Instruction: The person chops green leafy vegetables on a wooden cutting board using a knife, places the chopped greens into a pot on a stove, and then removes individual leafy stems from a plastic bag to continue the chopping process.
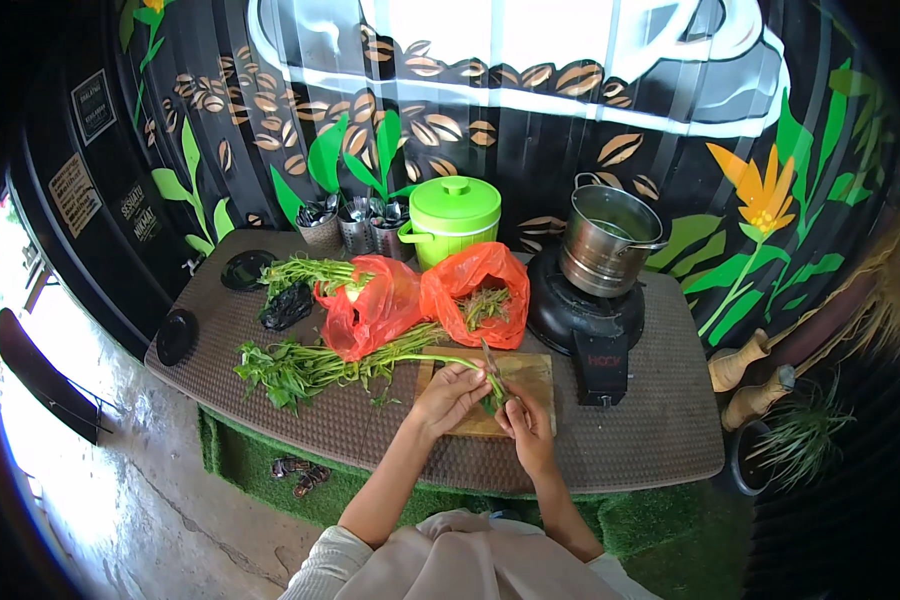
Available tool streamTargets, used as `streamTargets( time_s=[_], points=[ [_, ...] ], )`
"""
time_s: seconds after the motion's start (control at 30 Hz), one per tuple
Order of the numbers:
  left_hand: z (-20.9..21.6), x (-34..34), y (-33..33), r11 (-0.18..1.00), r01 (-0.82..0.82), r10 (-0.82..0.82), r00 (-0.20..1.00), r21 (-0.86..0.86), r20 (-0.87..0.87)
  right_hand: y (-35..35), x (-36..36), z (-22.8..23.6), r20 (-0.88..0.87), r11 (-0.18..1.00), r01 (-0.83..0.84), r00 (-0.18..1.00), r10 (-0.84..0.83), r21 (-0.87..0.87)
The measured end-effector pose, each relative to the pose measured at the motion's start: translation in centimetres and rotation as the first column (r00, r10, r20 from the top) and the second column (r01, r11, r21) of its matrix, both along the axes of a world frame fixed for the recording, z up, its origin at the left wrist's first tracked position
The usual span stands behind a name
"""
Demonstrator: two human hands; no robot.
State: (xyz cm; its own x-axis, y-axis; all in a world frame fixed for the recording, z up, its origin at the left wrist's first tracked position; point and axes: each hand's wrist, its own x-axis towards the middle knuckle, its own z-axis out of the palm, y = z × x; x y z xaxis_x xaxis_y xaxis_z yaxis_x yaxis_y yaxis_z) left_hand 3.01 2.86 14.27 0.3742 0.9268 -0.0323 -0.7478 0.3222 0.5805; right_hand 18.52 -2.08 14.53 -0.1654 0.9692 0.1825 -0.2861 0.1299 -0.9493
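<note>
My left hand (pixel 451 397) pinches a long green vegetable stem (pixel 440 358) above the wooden cutting board (pixel 537 372). In my right hand (pixel 528 418) is a knife (pixel 489 358), its blade pointing up and away from me beside the stem. Some green pieces show between my hands; how they lie is partly hidden by my fingers. Left of the board spreads a bundle of leafy green stems (pixel 300 372). Just behind the board, an open orange-red plastic bag (pixel 444 300) contains green and brownish plant pieces.
Another red plastic bag (pixel 375 310) lies by more greens (pixel 310 270) and a black plastic bag (pixel 286 307). Behind are a green lidded container (pixel 455 215) and metal cutlery holders (pixel 357 235). A steel pot (pixel 602 262) stands on a black stove (pixel 555 310) at right.
</note>
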Motion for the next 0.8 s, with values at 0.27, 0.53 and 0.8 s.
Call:
streamTargets(
  time_s=[0.27,0.53,0.8],
  points=[
    [-0.8,-0.2,0.0,0.992,0.065,-0.071,0.996,0.111,0.050,0.0,0.5,-0.4,0.080,0.991,-0.031,0.997,0.021,0.129],
    [-1.1,-0.6,0.8,0.990,0.102,-0.094,0.992,0.098,-0.081,-0.3,0.7,-1.0,0.047,0.993,-0.019,0.999,0.014,0.120],
    [-1.2,0.1,0.6,0.995,0.080,-0.075,0.995,0.064,-0.064,-0.6,0.5,-1.4,0.034,0.992,0.063,0.997,-0.067,0.111]
  ],
)
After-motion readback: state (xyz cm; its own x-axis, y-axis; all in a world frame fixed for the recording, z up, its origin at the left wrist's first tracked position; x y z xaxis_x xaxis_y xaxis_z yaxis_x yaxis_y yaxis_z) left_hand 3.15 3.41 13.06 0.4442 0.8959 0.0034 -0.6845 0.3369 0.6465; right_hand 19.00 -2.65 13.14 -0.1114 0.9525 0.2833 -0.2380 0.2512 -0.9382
